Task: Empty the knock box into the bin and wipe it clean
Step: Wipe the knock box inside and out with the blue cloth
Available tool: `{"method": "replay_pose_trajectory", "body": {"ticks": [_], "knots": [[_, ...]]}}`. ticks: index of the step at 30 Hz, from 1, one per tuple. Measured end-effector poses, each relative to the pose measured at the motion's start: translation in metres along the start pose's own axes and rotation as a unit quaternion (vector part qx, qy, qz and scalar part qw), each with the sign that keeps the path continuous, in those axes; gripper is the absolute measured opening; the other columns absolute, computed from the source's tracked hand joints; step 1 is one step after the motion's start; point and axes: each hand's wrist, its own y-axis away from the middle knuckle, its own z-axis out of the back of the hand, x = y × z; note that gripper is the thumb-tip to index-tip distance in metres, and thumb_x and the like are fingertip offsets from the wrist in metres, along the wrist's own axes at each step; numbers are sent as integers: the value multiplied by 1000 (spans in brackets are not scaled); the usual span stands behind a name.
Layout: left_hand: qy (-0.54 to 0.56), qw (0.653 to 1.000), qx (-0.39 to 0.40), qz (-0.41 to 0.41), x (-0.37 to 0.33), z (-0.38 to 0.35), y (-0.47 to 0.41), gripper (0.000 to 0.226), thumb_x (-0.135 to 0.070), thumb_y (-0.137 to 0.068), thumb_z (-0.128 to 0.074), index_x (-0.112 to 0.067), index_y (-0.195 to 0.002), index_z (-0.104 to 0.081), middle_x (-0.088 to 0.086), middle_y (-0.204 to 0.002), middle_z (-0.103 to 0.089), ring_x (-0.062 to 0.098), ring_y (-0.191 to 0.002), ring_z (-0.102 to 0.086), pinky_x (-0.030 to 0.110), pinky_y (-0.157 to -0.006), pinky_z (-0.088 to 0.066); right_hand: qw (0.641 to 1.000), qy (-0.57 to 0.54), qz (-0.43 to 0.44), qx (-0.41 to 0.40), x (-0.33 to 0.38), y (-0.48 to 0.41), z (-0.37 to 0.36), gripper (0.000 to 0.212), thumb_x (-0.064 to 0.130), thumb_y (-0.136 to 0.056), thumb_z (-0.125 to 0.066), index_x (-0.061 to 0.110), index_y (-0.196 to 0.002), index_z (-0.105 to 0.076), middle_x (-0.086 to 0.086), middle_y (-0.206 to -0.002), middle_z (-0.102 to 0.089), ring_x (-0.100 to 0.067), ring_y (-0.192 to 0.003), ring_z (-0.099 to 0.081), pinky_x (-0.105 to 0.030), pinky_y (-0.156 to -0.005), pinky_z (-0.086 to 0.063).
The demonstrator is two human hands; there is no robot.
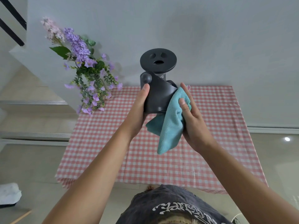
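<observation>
— Where was the knock box (pixel 157 96)?

— Up in the air over the checked table (pixel 161 167), the left hand (pixel 139 109) wrapped round its side.

— And the right hand (pixel 191 117)?

— Closed on a blue cloth (pixel 169 126), pressing it against the box. Flowers (pixel 85 68) stood at the table's far corner. Behind the box, maybe a black stand (pixel 158 60).

Dark grey knock box (pixel 157 96) held upright above the table, teal cloth (pixel 169 126) pressed against its side.
</observation>
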Motion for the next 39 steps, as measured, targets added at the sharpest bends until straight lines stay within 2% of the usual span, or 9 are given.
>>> {"method": "replay_pose_trajectory", "body": {"ticks": [3,7,13,16,19,24,29,34,39], "knots": [[-193,964,-133,-127,0,-8,-6,62,-41,-115,-29,-23,-170,-7,-24,-169,-13,-22,-147,-20,12,-122,-23,998,37,24,-46,-3,2,-2,50,26,-104,-51,45,-149,-39,8,-144,-58,-14,-125,-63,-42,-106,-51],[-307,919,-127,-212,4,-22,2,51,-28,-117,-27,-40,-162,-5,5,-178,-2,17,-167,2,-5,-115,-7,995,49,51,-70,-2,2,-4,52,22,-104,-51,43,-150,-39,13,-134,-65,-15,-119,-67,-44,-103,-53],[-262,939,-111,-192,1,-23,3,88,-46,-99,-61,-24,-170,-13,-8,-166,-37,7,-154,-39,34,-126,-38,987,126,88,-42,0,8,-3,53,16,-104,-52,30,-153,-38,3,-145,-57,-11,-126,-62,-33,-103,-53],[-200,956,-121,-180,-3,-20,6,89,-37,-97,-63,-22,-169,-13,-29,-154,-41,-3,-148,-45,27,-119,-43,991,106,71,-35,-1,9,1,53,26,-102,-54,36,-152,-39,3,-145,-57,-14,-126,-62,-40,-105,-52],[-154,967,-106,-175,1,-17,12,82,-26,-100,-59,-23,-167,-11,-20,-158,-41,-5,-146,-46,23,-117,-43,999,17,25,-19,0,6,8,64,38,-93,-58,38,-153,-35,4,-148,-55,-17,-131,-59,-44,-111,-46],[-84,989,-69,-97,5,-3,7,82,-37,-93,-58,-33,-165,-19,-2,-170,-37,16,-156,-41,52,-128,-35,997,63,26,-21,2,4,16,65,23,-100,-57,36,-156,-28,14,-146,-53,-1,-127,-59,-26,-102,-52],[-142,985,-87,-50,5,-12,5,73,-49,-81,-80,-38,-146,-47,-21,-135,-67,-2,-128,-65,33,-109,-54,976,208,64,-15,-1,7,15,70,18,-101,-57,38,-157,-22,23,-142,-51,3,-118,-61,-21,-93,-55],[-165,977,-113,-75,6,-16,12,88,-32,-79,-87,-11,-151,-42,4,-146,-63,14,-134,-64,40,-113,-53,986,155,56,22,-7,12,16,53,18,-109,-35,30,-159,-22,25,-157,-32,13,-140,-36,-15,-114,-34],[-200,976,4,-90,2,-9,20,97,-23,-78,-81,-3,-159,-31,15,-157,-51,24,-145,-54,39,-119,-47,989,138,45,16,-6,8,45,51,21,-110,-33,42,-156,-24,13,-164,-28,-7,-149,-33,-40,-123,-29]]}}
